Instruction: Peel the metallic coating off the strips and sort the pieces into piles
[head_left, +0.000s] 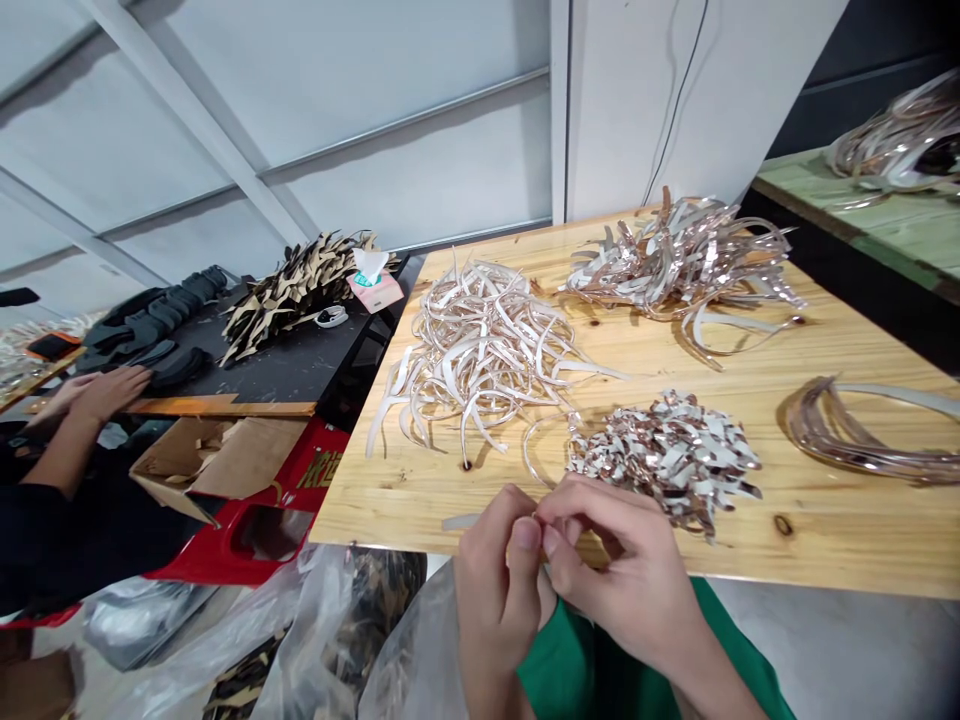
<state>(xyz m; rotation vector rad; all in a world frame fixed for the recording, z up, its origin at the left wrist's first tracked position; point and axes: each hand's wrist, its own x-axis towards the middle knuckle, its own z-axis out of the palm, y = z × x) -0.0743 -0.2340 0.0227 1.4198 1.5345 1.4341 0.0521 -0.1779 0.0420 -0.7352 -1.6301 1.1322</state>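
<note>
Two hands, left hand [491,585] and right hand [622,565], pinch with fingers [551,530] closed on something unclear; brushing the nearby foil-faced strips [664,460] could scatter them.

Smooth pine wood on the desk [840,530], lightly glossy, with dark knots; shiny rose-metal film on the strips [480,350], matt white on their backs; thin, glossy clear plastic in the bag [416,650].
</note>
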